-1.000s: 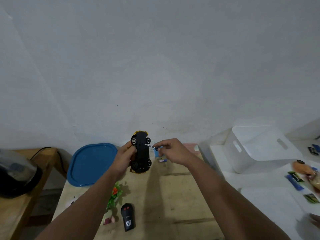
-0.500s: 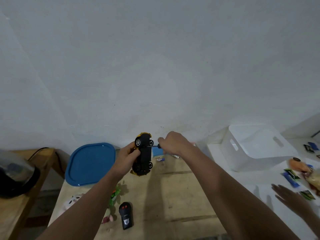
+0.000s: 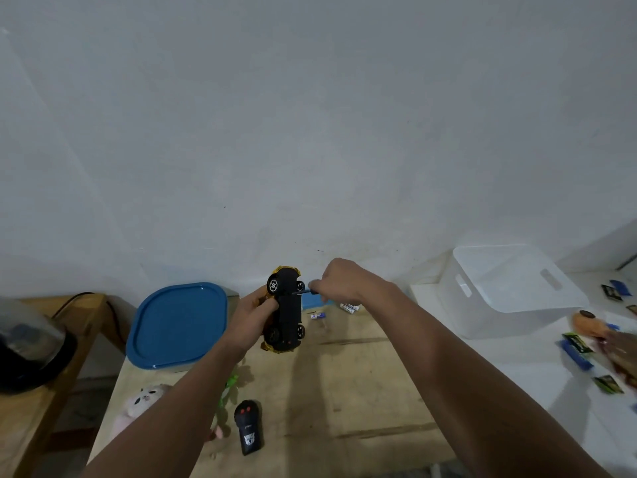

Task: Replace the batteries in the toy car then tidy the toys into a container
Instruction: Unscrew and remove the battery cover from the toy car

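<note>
Yellow-bodied toy car (image 3: 286, 310) is held above the wooden tabletop (image 3: 344, 381), black underside turned toward the camera, nose up. 4 wheels show on the underside. Left hand (image 3: 250, 320) wraps the car's left flank, its grip clenched around the body with fingers curled onto the chassis. Right hand (image 3: 339, 282), just right of the car, pinches a small screwdriver (image 3: 303, 292) with a blue handle; the shaft runs level and its tip meets the chassis near the upper right wheel.

Places, taken from the car:
- Right of it and below the right hand, loose batteries (image 3: 350, 308) lie on the tabletop, with 1 more (image 3: 317, 316) closer to the car. Exact count is hard to read.
- Left of it, a blue lid (image 3: 177, 326) covers a container at the tabletop's far left corner.
- Below it, toward the camera, a black remote control (image 3: 248, 427) with 2 red buttons lies flat.
- Below and left, a pale plush toy (image 3: 143, 401) sits at the tabletop edge; a green toy (image 3: 230, 386) is partly hidden behind the left forearm.
- Far right, a white plastic bin (image 3: 510, 288) with slot handles stands on a white surface, open top.
- Beyond the bin, small cards (image 3: 579, 343) and an orange toy (image 3: 589, 324) are scattered; details blurred.
- Far left, a dark kettle (image 3: 26, 350) rests on a separate wooden stand.
</note>
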The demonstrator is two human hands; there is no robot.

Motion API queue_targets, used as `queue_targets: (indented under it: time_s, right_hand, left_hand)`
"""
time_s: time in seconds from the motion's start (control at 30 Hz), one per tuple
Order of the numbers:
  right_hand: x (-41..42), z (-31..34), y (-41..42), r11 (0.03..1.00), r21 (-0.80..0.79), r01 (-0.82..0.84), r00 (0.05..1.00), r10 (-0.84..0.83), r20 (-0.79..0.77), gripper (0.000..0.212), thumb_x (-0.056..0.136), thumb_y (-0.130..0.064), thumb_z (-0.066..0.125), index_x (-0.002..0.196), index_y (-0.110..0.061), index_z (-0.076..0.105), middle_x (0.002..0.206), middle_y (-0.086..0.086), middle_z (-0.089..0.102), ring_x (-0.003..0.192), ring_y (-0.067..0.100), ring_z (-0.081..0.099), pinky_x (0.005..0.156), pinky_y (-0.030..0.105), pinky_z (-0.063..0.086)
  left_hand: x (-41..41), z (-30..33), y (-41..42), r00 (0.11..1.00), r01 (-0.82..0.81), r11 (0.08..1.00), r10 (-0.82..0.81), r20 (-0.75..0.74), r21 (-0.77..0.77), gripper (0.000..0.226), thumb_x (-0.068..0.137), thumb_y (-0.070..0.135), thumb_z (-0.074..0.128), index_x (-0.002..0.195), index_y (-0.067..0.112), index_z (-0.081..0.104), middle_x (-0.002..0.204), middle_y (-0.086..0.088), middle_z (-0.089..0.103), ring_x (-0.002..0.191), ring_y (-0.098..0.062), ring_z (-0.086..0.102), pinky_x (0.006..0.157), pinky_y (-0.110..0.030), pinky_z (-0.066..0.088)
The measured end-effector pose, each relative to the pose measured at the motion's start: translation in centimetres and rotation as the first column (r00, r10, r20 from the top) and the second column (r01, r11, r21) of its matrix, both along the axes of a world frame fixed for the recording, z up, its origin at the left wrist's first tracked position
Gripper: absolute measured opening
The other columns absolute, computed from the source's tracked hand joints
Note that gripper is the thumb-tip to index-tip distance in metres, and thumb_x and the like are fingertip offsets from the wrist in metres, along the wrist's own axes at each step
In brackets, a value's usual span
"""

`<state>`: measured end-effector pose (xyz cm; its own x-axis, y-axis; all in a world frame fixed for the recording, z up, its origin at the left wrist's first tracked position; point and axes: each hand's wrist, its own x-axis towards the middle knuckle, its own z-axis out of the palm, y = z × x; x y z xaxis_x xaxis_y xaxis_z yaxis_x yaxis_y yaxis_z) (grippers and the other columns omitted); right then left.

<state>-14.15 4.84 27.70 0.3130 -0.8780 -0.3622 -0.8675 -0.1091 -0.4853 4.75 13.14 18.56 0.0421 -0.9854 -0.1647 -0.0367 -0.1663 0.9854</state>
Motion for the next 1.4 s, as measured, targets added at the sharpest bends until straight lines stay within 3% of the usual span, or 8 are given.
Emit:
queue_targets:
  time_s: [0.37, 0.53, 0.7, 0.87, 1.0, 1.13, 1.3, 1.4]
  right_hand:
    - [0.5, -0.3, -1.0, 0.998, 0.016, -0.067, 0.997, 0.067, -0.035, 0.052, 0.084, -0.034, 0.073, 0.107, 0.012, 0.067, 0.076, 0.013, 0.052, 0.072, 0.021, 0.046, 0.065, 0.032, 0.037]
    - [1.0, -0.5, -1.6, 0.995, -0.044, -0.086, 0.994, 0.082, -0.077, 0.05, 0.087, -0.043, 0.066, 0.058, -0.007, 0.049, 0.064, 0.008, 0.05, 0.056, 0.019, 0.041, 0.058, 0.032, 0.036]
    - [1.4, -0.2, -1.6, 0.991, 0.014, -0.136, 0.982, 0.137, -0.131, 0.042, 0.082, -0.038, 0.076, 0.079, 0.002, 0.063, 0.074, 0.021, 0.061, 0.065, 0.019, 0.047, 0.061, 0.032, 0.038]
    - [1.6, -0.5, -1.8, 0.991, -0.015, -0.136, 0.984, 0.133, -0.116, 0.051, 0.089, -0.04, 0.065, 0.054, -0.013, 0.038, 0.056, 0.004, 0.039, 0.049, 0.018, 0.033, 0.055, 0.031, 0.031]
    - [1.7, -0.3, -2.0, 0.991, 0.019, -0.132, 0.985, 0.133, -0.113, 0.041, 0.083, -0.037, 0.074, 0.08, 0.003, 0.068, 0.07, 0.007, 0.05, 0.064, 0.019, 0.045, 0.06, 0.032, 0.036]
    - [1.9, -0.2, -2.6, 0.994, 0.006, -0.114, 0.99, 0.114, -0.089, 0.046, 0.083, -0.031, 0.069, 0.054, -0.008, 0.042, 0.054, 0.002, 0.033, 0.049, 0.019, 0.03, 0.053, 0.031, 0.026]
    - [2.1, 0.1, -3.2, 0.992, 0.069, -0.108, 0.991, 0.113, -0.071, 0.029, 0.082, -0.028, 0.078, 0.087, 0.0, 0.074, 0.084, 0.013, 0.072, 0.072, 0.03, 0.067, 0.056, 0.033, 0.055]
    - [2.0, 0.0, -3.0, 0.996, 0.01, -0.09, 0.992, 0.09, -0.093, 0.047, 0.089, -0.04, 0.069, 0.063, -0.003, 0.057, 0.053, 0.004, 0.05, 0.047, 0.02, 0.048, 0.049, 0.028, 0.039]
  left_hand:
    - [0.0, -2.2, 0.0, 0.985, -0.005, 0.988, 0.032, -0.171, 0.156, 0.03, 0.106, 0.024, 0.047, 0.117, 0.018, 0.074, 0.089, -0.001, 0.074, 0.091, -0.026, 0.069, 0.074, -0.039, 0.058]
    - [0.0, -3.3, -0.4, 0.966, -0.005, 0.978, 0.059, -0.25, 0.21, 0.031, 0.105, 0.028, 0.046, 0.114, 0.019, 0.075, 0.098, -0.005, 0.075, 0.101, -0.03, 0.069, 0.082, -0.046, 0.057]
    - [-0.1, -4.0, -0.5, 0.965, -0.008, 0.975, 0.066, -0.254, 0.222, 0.042, 0.088, 0.041, 0.053, 0.118, 0.021, 0.075, 0.113, -0.015, 0.072, 0.113, -0.039, 0.067, 0.095, -0.056, 0.057]
    - [0.2, -4.1, -0.9, 0.966, -0.016, 0.975, 0.072, -0.248, 0.222, 0.043, 0.088, 0.042, 0.053, 0.117, 0.02, 0.074, 0.108, -0.01, 0.074, 0.11, -0.036, 0.068, 0.09, -0.053, 0.059]
    - [0.3, -4.2, -1.0, 0.962, -0.02, 0.972, 0.083, -0.259, 0.235, 0.046, 0.087, 0.041, 0.052, 0.12, 0.017, 0.073, 0.119, -0.022, 0.069, 0.115, -0.041, 0.067, 0.098, -0.059, 0.055]
    - [0.1, -4.2, -1.1, 0.961, 0.004, 0.972, 0.061, -0.271, 0.237, 0.05, 0.086, 0.043, 0.052, 0.124, 0.017, 0.071, 0.123, -0.021, 0.07, 0.116, -0.04, 0.068, 0.093, -0.053, 0.06]
    - [0.1, -4.3, -1.3, 0.96, 0.001, 0.968, 0.069, -0.271, 0.251, 0.049, 0.085, 0.042, 0.053, 0.121, 0.015, 0.072, 0.118, -0.024, 0.069, 0.108, -0.039, 0.069, 0.089, -0.052, 0.059]
    - [-0.1, -4.2, -1.4, 0.957, 0.005, 0.967, 0.068, -0.281, 0.253, 0.047, 0.086, 0.043, 0.053, 0.119, 0.017, 0.075, 0.119, -0.023, 0.07, 0.113, -0.043, 0.069, 0.089, -0.052, 0.06]
